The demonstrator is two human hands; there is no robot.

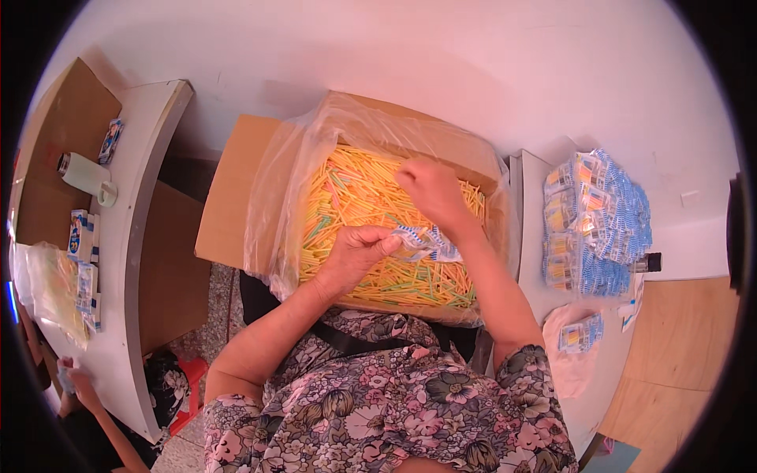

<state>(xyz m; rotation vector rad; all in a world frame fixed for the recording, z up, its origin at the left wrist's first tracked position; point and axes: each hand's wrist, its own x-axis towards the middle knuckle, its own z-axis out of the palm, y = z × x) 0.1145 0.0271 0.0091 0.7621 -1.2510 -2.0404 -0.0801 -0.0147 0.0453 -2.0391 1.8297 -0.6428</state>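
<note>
Far left of the cardboard box (236,189), on a curved white table (150,142): found one paper roll (85,175) and at least three small packs (81,235), lying apart. Below that table, well left of the box, noticed another person's hand (75,386), not belonging to this work.

In the box itself, inside one clear plastic liner (272,197), lay thin sticks (355,189), mostly yellow, with some green and pink. Too many to count.

Over the near part of the box, saw the left hand (355,252) closed around one edge of a small blue and white pouch (426,243). Held the pouch firmly just above the sticks, between both hands. Only one pouch in hand.

A little further over the box, hovered the right hand (432,193), fingers pinched together above the sticks. Could not tell if any stick was really caught in that pinch.

Judged as the step in hand: picking up sticks beside the held pouch, with the pouch not visibly filled yet. Judged as needed for a further move: a steady pouch with its mouth kept open, and a fine pinch on only a few sticks, well lined up.

Right of the box, on a side table (536,299): found one heap of filled pouches (595,225), beyond counting, and nearer one small bunch (582,335) on a white bag.
</note>
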